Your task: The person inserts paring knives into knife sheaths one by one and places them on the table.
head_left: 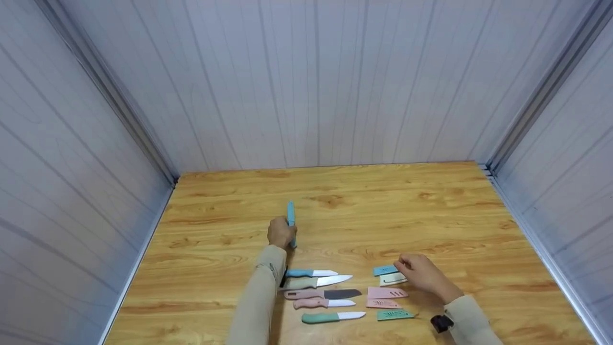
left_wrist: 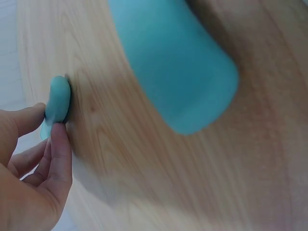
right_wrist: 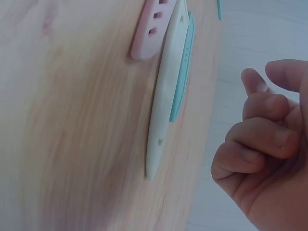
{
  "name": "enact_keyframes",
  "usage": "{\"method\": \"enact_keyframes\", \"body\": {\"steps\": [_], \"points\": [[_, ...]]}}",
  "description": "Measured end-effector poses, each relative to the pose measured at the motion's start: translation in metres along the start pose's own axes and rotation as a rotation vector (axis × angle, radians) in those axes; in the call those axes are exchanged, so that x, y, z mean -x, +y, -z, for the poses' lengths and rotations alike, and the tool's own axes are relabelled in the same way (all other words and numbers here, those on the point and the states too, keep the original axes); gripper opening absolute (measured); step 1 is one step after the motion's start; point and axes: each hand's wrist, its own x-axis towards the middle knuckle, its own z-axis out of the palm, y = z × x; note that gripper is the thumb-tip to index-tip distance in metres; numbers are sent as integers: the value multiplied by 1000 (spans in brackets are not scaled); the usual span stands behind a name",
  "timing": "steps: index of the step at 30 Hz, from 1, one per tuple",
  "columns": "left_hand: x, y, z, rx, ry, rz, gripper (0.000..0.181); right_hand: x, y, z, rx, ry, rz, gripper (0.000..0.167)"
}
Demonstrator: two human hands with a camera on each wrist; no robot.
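Note:
Thumb and fingertips of my left hand (head_left: 281, 232) pinch a slim blue tool (head_left: 291, 213) with a rounded handle end; its kind is unclear. It points towards the back wall, beyond the row of knives. In the left wrist view, a large blue-green handle (left_wrist: 178, 67) lies close to the camera. My right hand (head_left: 424, 273) holds nothing, its fingers loosely curled beside the blue sheath (head_left: 384, 270) and the white sheath (head_left: 390, 279). The right wrist view shows the white sheath lying against a blue-green one (right_wrist: 184, 72), near a slotted pink sheath (right_wrist: 153, 29).
Several knives lie in a column: blue-handled (head_left: 300, 273), beige-handled (head_left: 306, 283), pink-handled with dark blade (head_left: 306, 294), pink-handled with white blade (head_left: 311, 303) and green-handled (head_left: 321, 317). Pink sheaths (head_left: 383, 293) and a green sheath (head_left: 393, 314) lie right. Panel walls (head_left: 316, 86) surround the wooden table (head_left: 206, 258).

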Motion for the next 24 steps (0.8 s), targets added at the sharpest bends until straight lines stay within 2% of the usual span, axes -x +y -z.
{"method": "enact_keyframes", "body": {"steps": [8,12,15,18,20,24], "points": [[1,0,1,-11,7,-15,17,1,3,4,-2,-15,-11,29],[3,4,10,-20,-52,-13,20,3,6,6,0,8,-43,28],[9,8,22,-88,-139,-23,26,5,9,8,8,25,-79,24],[22,7,34,-189,-239,-113,24,6,12,9,18,45,-110,20],[33,2,40,-254,-304,-223,19,6,13,10,30,60,-118,18],[57,-12,46,-285,-455,-395,12,6,15,9,63,87,-106,13]]}}
